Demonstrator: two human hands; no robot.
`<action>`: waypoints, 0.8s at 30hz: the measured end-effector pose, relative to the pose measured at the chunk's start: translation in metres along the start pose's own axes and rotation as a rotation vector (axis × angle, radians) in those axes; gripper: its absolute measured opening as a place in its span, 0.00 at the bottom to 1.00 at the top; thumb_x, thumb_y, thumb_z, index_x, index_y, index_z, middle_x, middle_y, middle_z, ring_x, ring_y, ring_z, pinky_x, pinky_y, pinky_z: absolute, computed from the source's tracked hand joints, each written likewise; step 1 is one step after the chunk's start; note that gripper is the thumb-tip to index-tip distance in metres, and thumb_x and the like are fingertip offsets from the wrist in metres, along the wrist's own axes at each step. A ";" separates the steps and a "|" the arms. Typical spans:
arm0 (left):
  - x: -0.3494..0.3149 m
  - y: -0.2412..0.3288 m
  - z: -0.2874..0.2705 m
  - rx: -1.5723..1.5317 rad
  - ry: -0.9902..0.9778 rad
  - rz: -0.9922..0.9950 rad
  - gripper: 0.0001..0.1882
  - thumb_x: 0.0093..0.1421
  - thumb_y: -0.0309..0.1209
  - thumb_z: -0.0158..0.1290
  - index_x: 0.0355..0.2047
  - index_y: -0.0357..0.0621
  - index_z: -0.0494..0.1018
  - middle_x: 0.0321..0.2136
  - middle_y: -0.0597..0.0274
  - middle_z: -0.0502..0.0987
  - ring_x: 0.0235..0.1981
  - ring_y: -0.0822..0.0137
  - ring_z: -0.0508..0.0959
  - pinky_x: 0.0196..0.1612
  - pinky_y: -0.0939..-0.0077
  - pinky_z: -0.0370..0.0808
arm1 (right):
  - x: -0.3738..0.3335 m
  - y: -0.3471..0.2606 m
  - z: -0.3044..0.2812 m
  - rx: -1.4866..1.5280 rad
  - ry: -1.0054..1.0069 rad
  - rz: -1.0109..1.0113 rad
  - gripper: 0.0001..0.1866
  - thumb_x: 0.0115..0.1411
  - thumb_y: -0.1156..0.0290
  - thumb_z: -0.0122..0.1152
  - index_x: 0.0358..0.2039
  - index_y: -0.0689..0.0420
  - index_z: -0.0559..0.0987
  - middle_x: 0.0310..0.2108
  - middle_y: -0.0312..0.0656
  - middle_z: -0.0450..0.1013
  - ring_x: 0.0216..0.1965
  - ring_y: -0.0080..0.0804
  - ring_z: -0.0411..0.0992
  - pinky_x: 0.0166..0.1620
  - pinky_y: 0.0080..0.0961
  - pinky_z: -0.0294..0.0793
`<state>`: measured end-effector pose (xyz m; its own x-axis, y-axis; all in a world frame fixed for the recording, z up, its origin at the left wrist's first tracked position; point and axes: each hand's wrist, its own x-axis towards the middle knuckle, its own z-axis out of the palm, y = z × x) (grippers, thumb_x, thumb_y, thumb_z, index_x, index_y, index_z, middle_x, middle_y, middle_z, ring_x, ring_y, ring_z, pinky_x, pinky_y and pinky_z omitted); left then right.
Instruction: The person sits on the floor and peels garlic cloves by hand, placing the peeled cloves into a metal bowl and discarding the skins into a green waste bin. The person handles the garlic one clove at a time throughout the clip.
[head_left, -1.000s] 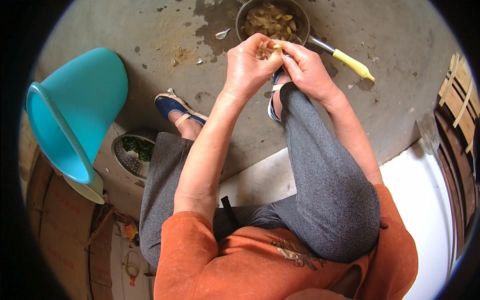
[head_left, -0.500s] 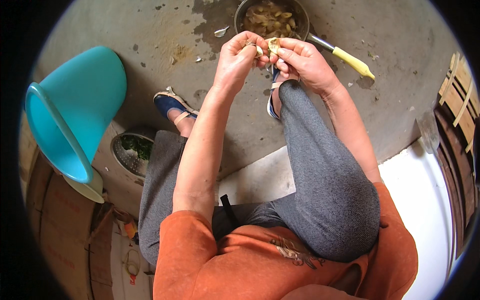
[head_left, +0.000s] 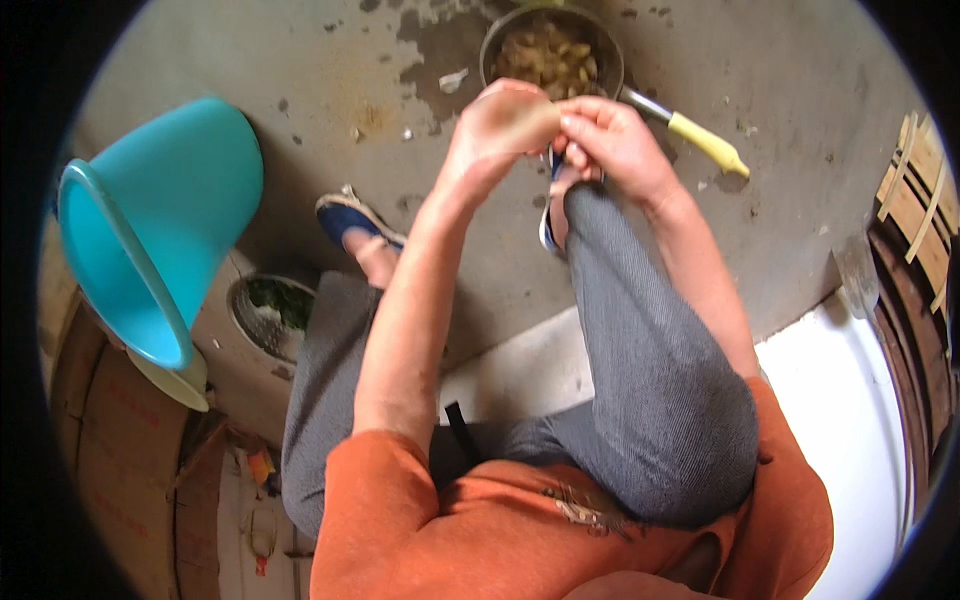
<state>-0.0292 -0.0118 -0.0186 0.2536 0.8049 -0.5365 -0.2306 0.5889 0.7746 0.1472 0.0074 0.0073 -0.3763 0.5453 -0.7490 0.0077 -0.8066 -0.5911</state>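
Floor: one grey concrete floor [head_left: 300, 60], stained dark just left of the pan.
Tub: one turquoise plastic tub [head_left: 150, 220], tipped on its side, well to the left of the pan.
Colander: one metal colander [head_left: 275, 315] with something green in it, down-left of the pan, beside the tub.
Pan: one metal pan [head_left: 550, 50] with a yellow handle [head_left: 705, 143] – already well filled with pale peeled or cut pieces, so by my judgement a good share of the work is done; how much raw stock is left does not show.
Hands: two, raised just below the pan's near rim. The left hand [head_left: 495, 130] is curled around a small pale piece [head_left: 540, 120]; the right hand [head_left: 610, 140] pinches at that piece with its fingertips – one piece in work, not yet in the pan.
Scraps: a few bits on the floor left of the pan.
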 end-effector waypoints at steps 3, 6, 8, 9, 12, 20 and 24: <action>0.005 0.004 0.004 -0.090 0.133 -0.010 0.12 0.58 0.29 0.56 0.40 0.41 0.68 0.28 0.67 0.74 0.24 0.79 0.72 0.25 0.84 0.70 | 0.001 -0.002 0.001 0.027 0.109 -0.155 0.12 0.63 0.66 0.54 0.43 0.59 0.75 0.26 0.30 0.71 0.22 0.10 0.64 0.25 0.08 0.65; 0.006 0.030 0.004 -0.097 0.218 0.270 0.09 0.59 0.26 0.54 0.39 0.42 0.66 0.25 0.71 0.72 0.23 0.82 0.70 0.23 0.89 0.68 | -0.001 -0.010 -0.004 0.096 0.228 -0.231 0.11 0.62 0.69 0.54 0.43 0.60 0.75 0.27 0.30 0.70 0.23 0.11 0.65 0.27 0.08 0.66; 0.011 0.063 0.007 -0.012 0.346 0.462 0.06 0.60 0.24 0.53 0.36 0.42 0.68 0.24 0.73 0.71 0.24 0.84 0.69 0.24 0.91 0.65 | 0.002 -0.010 -0.008 0.099 0.239 -0.283 0.11 0.63 0.70 0.52 0.43 0.61 0.75 0.27 0.31 0.70 0.23 0.12 0.65 0.28 0.09 0.66; 0.018 0.079 0.012 0.094 0.451 0.586 0.06 0.59 0.23 0.55 0.36 0.41 0.69 0.25 0.71 0.72 0.26 0.83 0.69 0.27 0.91 0.66 | 0.004 -0.009 -0.008 0.107 0.242 -0.295 0.11 0.63 0.71 0.52 0.43 0.61 0.75 0.27 0.31 0.70 0.24 0.12 0.65 0.28 0.09 0.66; 0.056 0.115 0.008 0.343 0.504 0.811 0.05 0.59 0.24 0.52 0.36 0.40 0.72 0.25 0.69 0.73 0.22 0.81 0.70 0.22 0.87 0.66 | 0.005 -0.012 -0.003 0.139 0.233 -0.317 0.09 0.62 0.70 0.52 0.40 0.60 0.76 0.27 0.31 0.71 0.23 0.12 0.66 0.28 0.12 0.69; 0.061 0.146 0.005 0.004 0.388 0.709 0.06 0.63 0.27 0.46 0.38 0.45 0.71 0.23 0.72 0.68 0.22 0.81 0.64 0.24 0.91 0.60 | 0.006 -0.009 -0.021 0.503 0.133 -0.297 0.15 0.66 0.67 0.45 0.44 0.64 0.74 0.31 0.39 0.74 0.30 0.24 0.72 0.36 0.21 0.75; 0.075 0.188 0.027 0.301 0.314 1.184 0.07 0.62 0.26 0.44 0.39 0.46 0.71 0.24 0.70 0.69 0.25 0.79 0.66 0.27 0.86 0.63 | 0.006 -0.005 -0.035 0.585 0.209 -0.351 0.14 0.66 0.67 0.45 0.43 0.64 0.74 0.32 0.41 0.74 0.30 0.25 0.72 0.35 0.21 0.75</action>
<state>-0.0285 0.1578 0.0957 -0.2048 0.8335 0.5132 0.0700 -0.5105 0.8570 0.1769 0.0225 -0.0047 -0.0791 0.7802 -0.6205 -0.6019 -0.5336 -0.5942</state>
